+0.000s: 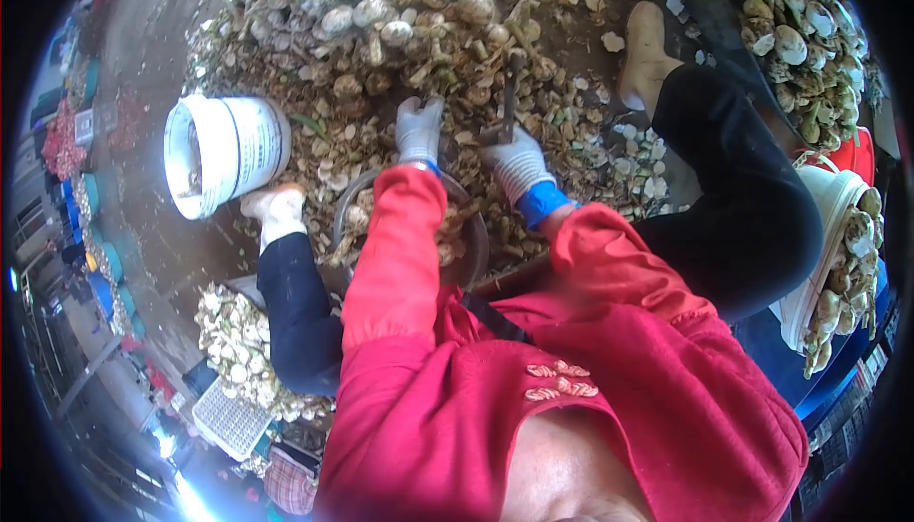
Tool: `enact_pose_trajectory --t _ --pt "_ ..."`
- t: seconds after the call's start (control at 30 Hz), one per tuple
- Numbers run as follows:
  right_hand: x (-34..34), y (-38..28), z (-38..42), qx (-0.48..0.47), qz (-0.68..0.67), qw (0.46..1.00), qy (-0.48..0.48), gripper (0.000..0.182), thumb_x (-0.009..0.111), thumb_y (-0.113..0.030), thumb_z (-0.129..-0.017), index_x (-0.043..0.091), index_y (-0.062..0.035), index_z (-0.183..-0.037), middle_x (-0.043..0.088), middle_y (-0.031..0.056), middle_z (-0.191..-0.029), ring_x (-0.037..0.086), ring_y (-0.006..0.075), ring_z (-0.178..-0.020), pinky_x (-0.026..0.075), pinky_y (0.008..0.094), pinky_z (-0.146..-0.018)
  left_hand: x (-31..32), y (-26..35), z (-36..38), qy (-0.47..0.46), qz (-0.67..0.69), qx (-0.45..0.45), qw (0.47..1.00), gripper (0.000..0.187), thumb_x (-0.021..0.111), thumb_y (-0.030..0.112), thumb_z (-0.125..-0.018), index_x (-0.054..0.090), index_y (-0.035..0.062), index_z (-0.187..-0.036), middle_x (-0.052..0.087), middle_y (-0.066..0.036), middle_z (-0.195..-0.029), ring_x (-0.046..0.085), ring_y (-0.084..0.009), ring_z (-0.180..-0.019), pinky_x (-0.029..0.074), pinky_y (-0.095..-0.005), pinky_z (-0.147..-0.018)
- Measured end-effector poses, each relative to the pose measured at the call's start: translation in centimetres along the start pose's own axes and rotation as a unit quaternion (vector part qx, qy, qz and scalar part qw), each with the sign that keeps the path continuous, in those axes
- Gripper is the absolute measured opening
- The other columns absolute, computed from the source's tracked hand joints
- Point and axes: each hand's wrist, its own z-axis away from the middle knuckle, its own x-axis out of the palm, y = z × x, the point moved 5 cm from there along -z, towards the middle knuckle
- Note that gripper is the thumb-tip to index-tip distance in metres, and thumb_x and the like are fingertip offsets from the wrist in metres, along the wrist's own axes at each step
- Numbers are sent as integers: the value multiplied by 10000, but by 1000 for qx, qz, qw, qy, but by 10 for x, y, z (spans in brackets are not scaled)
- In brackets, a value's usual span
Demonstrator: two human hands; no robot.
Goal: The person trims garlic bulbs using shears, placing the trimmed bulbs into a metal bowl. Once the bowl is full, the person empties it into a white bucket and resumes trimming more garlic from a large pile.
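My left hand [419, 131], in a pale grey glove, reaches to the near edge of a heap of garlic bulbs with stalks [381, 27]. Its thumb and fingers are apart, with no bulb showing between them. My right hand [515, 160], gloved and with a blue cuff at the wrist, is closed around a dark metal cutting tool [510, 93]. The tool's long narrow part points away from me, over the dry stalks and skins. Below my hands a round metal basin [480, 246] holds garlic bulbs, partly hidden by my left sleeve.
A white bucket [238, 146] lies tilted at the left. Loose garlic bulbs [233, 336] and a white plastic basket [231, 419] are by my left leg. At right are more heaped bulbs [795, 41], a filled white container [809, 236] and a red bucket [855, 155].
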Motion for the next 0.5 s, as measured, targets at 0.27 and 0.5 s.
enact_pose_trajectory --t 0.27,0.5 --pt "2 -35 9 2 -183 983 2 401 672 -74 -764 588 -48 -1155 612 28 -814 564 121 -685 467 260 -615 -13 10 27 -169 237 -145 946 532 552 12 -810 380 -7 -1313 592 -170 -988 611 -257 -807 537 -379 -737" --pt "46 -55 56 -114 -72 946 -295 307 705 -125 -763 631 -97 -1060 652 71 -959 611 168 -892 487 296 -827 -83 8 125 -236 90 52 966 619 666 -44 -732 408 11 -1292 548 -82 -1163 563 -164 -1013 460 -282 -894"
